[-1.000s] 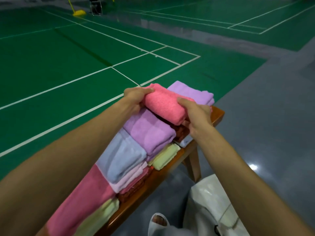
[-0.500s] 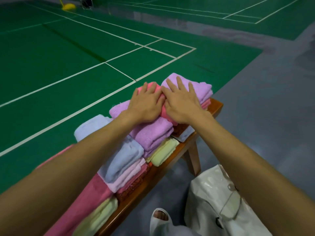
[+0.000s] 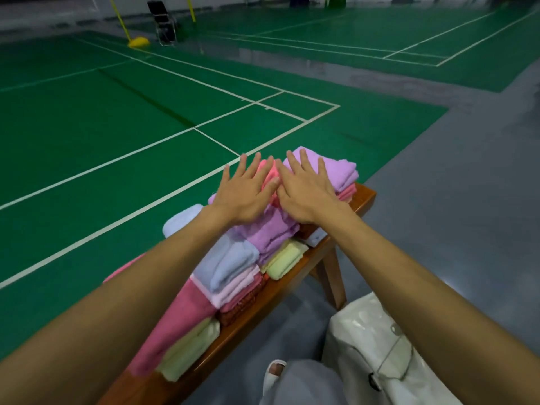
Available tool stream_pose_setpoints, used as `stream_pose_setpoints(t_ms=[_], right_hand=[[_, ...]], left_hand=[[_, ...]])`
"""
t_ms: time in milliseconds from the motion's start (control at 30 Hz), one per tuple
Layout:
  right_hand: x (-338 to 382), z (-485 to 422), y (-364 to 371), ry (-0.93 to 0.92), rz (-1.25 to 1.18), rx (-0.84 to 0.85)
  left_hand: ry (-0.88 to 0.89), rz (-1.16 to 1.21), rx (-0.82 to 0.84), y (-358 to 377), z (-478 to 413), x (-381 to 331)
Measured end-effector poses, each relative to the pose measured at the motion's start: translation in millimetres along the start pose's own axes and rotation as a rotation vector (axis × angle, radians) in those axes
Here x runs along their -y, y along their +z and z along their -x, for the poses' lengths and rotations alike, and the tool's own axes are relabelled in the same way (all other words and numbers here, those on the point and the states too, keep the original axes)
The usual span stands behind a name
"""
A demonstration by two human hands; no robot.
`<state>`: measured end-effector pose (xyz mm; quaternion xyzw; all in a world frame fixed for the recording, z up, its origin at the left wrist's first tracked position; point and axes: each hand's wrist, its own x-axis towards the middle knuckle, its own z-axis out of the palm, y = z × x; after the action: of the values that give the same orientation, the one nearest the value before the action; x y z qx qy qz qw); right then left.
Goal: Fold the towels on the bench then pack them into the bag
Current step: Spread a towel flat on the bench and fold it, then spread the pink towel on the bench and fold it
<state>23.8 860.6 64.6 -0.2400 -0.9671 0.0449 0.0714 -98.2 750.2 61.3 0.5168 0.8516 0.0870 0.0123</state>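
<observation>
A green badminton court (image 3: 117, 141) fills the background, and along its edge runs the wooden worktop (image 3: 362, 197), set lengthwise away from the person so the whole row is within reach. The white bag (image 3: 365, 340) stands on the grey floor just beside the worktop's leg, near the person's right arm, probably parked there so folded pieces can be dropped in without a step. On the worktop, folded towels (image 3: 228, 261) sit in neat stacks of pale blue, lilac, pink and yellow-green, none of them yet in the bag. At the far end a coral-pink towel (image 3: 267, 171) lies on top of a lilac stack, mostly hidden. The left hand (image 3: 245, 194) and right hand (image 3: 306, 191) lie flat on it, side by side, fingers straight and spread, gripping nothing; this looks like pressing the fold flat so it keeps its shape.
</observation>
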Motion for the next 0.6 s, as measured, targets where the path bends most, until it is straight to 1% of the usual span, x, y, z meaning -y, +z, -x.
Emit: stream_pose_setpoints(t_ms=[100,200,300,433,533,600], right_hand=[[51.3,25.0,-7.9,-0.116,-0.051,-0.065],[113.2,54.1,-6.1,-0.257,-0.175,-0.070],[181.7,80.2,4.4,-0.408,-0.285,-0.006],[289.2,111.7,28.0,-0.594,-0.325,0.083],[370.1,137.9,52.2,-0.702,-0.361,0.199],[409.1,154.1,69.4,-0.735,-0.390,0.260]], left_hand=[[-0.013,-0.019,-0.034,-25.4,55.2,17.7],[-0.081,0.000,-0.070,-40.3,132.9,49.8],[-0.175,0.019,-0.087,-51.2,221.3,85.8],[-0.355,0.006,-0.078,-55.8,338.0,142.4],[-0.507,0.024,-0.064,-47.3,425.0,185.4],[-0.596,0.059,-0.056,-39.2,477.8,207.4]])
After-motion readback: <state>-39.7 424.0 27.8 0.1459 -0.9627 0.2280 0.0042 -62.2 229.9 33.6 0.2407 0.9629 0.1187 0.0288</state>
